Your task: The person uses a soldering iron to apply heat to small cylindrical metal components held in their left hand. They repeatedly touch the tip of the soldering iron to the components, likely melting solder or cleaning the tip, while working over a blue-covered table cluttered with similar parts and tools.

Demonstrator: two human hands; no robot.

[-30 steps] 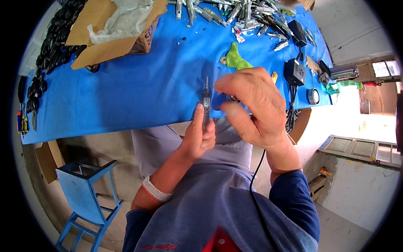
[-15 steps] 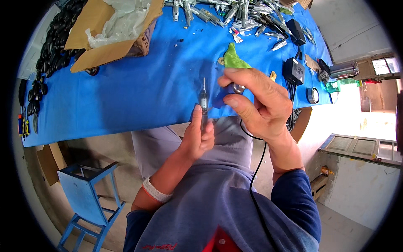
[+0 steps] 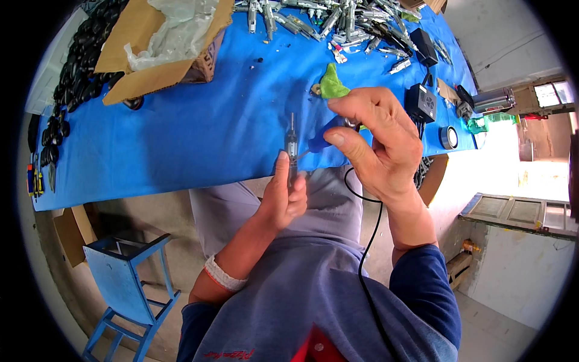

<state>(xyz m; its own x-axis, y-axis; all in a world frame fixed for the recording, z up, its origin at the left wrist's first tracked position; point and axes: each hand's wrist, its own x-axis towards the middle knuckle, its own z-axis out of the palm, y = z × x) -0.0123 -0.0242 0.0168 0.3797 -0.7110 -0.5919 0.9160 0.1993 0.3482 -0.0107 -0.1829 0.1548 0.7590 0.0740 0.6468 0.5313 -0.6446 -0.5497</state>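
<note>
My left hand point(image 3: 286, 199) is closed round a slim grey metal part point(image 3: 292, 146) with a thin pin standing up from its top. Its lower end is hidden by my fingers. To the right, my right hand point(image 3: 385, 142) pinches the rounded end of a screwdriver with a blue handle point(image 3: 323, 136) between thumb and forefinger. The screwdriver slants down to the left, and its thin tip meets the side of the metal part just above my left fingers. Whether the tip sits in a screw is too small to tell.
Similar metal parts point(image 3: 350, 21) lie heaped at the table's far side. A green cloth point(image 3: 332, 83) lies behind my right hand. An open cardboard box point(image 3: 148, 81) and many black pieces point(image 3: 81, 78) stand left. Black power boxes point(image 3: 420, 102) are at right; a black cable point(image 3: 362, 265) crosses my body.
My right fingers have shifted on the screwdriver's end and lifted slightly, leaving more of the blue handle in sight. My left hand and the metal part have hardly moved.
</note>
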